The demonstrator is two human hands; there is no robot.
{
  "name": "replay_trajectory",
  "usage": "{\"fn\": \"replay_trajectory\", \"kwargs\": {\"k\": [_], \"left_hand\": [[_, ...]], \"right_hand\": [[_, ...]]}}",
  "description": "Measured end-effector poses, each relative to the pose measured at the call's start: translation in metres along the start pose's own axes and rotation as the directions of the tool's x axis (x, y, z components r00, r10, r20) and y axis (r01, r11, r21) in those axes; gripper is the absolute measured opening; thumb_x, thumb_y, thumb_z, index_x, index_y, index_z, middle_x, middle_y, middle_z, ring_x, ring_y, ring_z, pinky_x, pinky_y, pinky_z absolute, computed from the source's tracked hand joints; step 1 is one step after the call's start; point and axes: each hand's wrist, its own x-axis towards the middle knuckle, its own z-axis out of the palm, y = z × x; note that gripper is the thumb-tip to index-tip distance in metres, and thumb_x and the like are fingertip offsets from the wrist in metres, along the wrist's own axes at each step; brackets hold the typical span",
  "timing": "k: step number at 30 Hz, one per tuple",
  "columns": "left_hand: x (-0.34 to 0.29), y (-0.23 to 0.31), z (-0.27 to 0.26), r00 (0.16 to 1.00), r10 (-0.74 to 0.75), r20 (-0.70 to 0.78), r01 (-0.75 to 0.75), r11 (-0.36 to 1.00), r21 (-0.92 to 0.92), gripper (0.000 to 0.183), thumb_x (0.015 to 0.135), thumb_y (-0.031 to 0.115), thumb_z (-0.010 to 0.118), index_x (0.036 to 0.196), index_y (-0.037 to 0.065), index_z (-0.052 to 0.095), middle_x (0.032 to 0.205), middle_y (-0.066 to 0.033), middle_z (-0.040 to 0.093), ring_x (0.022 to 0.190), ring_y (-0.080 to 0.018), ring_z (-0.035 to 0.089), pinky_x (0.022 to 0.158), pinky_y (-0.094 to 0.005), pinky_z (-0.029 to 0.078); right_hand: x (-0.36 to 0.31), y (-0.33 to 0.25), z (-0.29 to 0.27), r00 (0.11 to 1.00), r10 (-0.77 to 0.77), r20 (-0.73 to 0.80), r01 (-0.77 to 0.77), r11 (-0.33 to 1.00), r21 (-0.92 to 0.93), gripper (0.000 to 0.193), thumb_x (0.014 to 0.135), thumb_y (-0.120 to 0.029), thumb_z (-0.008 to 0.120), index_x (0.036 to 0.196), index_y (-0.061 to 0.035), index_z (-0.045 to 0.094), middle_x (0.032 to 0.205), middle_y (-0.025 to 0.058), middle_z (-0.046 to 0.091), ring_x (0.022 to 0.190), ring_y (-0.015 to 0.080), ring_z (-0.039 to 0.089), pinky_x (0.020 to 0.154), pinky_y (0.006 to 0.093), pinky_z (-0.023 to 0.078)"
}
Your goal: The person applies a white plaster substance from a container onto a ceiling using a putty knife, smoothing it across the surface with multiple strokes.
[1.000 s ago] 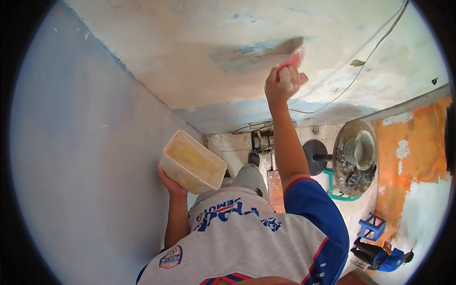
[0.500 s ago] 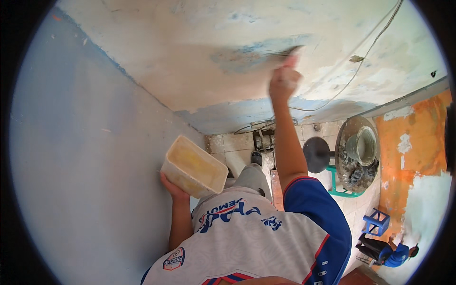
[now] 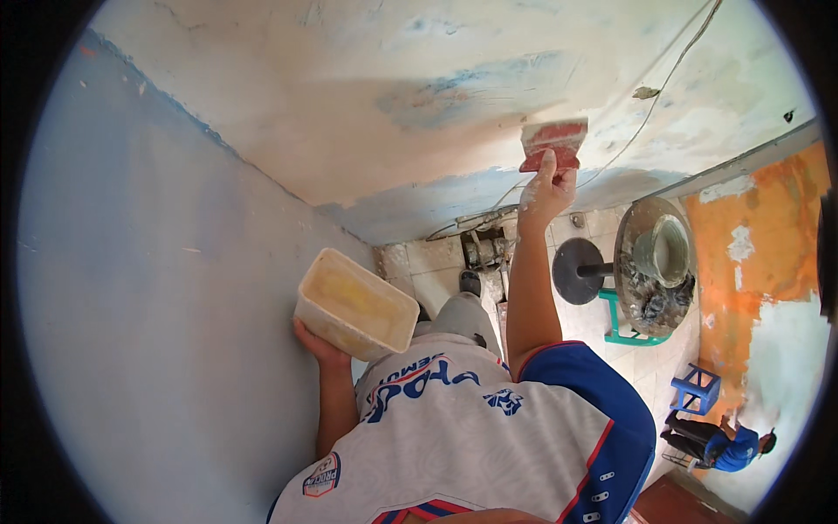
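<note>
My right hand (image 3: 547,196) grips a red putty knife (image 3: 554,147) with a wide blade, thumb laid along its face. The blade is at the wall (image 3: 349,131), below and right of a bluish, scuffed patch (image 3: 471,87); whether it touches cannot be made out. In my left hand (image 3: 319,344) is a rectangular, off-white plastic tub (image 3: 336,330), tilted so its inside shows, with yellowish-white residue on the bottom. My left fingers wrap its lower left corner, partly hidden behind it.
A blue-grey wall (image 3: 157,288) rises close on my left. A cable (image 3: 668,83) hangs along the facing wall. On the right, a round table (image 3: 642,306) bears a bucket (image 3: 670,251), near a green stool (image 3: 620,327). Farther off are a blue stool (image 3: 696,389) and a person (image 3: 729,447).
My right hand has moved down and slightly right, away from the bluish patch, and the putty knife's broad face now shows. The tub stays nearly in place.
</note>
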Motion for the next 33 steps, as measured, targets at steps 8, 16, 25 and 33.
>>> {"fn": "replay_trajectory", "kwargs": {"k": [8,16,25,33], "left_hand": [[0.0,-0.002,0.007,1.0,-0.026,-0.002,0.026,0.999,0.029,0.077,0.099,0.065,0.036,0.152,0.009,0.044,0.152,-0.0127,0.05,0.138,-0.0341,0.05,0.113,-0.0493,0.044],[0.001,-0.005,-0.002,0.998,-0.07,0.006,0.07,0.997,0.016,0.076,0.099,0.068,0.035,0.152,0.014,0.045,0.151,-0.0106,0.05,0.138,-0.0327,0.049,0.112,-0.0491,0.044],[-0.009,-0.004,-0.003,0.998,-0.065,0.003,0.065,0.998,-0.005,0.075,0.1,0.063,0.036,0.15,0.009,0.046,0.149,-0.0122,0.052,0.135,-0.0331,0.052,0.111,-0.0486,0.046],[-0.006,-0.01,0.002,0.994,-0.077,0.072,0.076,0.997,0.014,0.074,0.1,0.063,0.033,0.149,0.009,0.047,0.149,-0.0122,0.053,0.135,-0.0328,0.052,0.111,-0.048,0.046]], "right_hand": [[-0.001,0.028,0.026,0.999,-0.042,0.02,0.044,0.992,-0.117,0.027,0.095,-0.016,0.073,0.078,0.001,0.06,0.071,0.0017,0.059,0.063,0.0103,0.047,0.056,0.0308,0.041],[-0.057,-0.02,0.046,0.95,0.155,0.272,-0.154,0.988,-0.027,0.031,0.095,-0.015,0.073,0.072,-0.0039,0.055,0.076,0.0037,0.066,0.063,0.0113,0.054,0.059,0.0308,0.046],[-0.003,-0.024,0.026,0.997,0.067,0.031,-0.073,0.949,0.306,0.006,0.095,-0.002,0.07,0.09,-0.0022,0.067,0.091,0.0082,0.071,0.07,0.0134,0.064,0.063,0.0275,0.053],[-0.093,-0.04,0.119,0.766,-0.53,0.365,0.643,0.654,-0.399,0.015,0.078,-0.008,0.075,0.074,-0.0081,0.061,0.115,0.0135,0.069,0.107,0.0331,0.067,0.068,0.0398,0.06]]}}
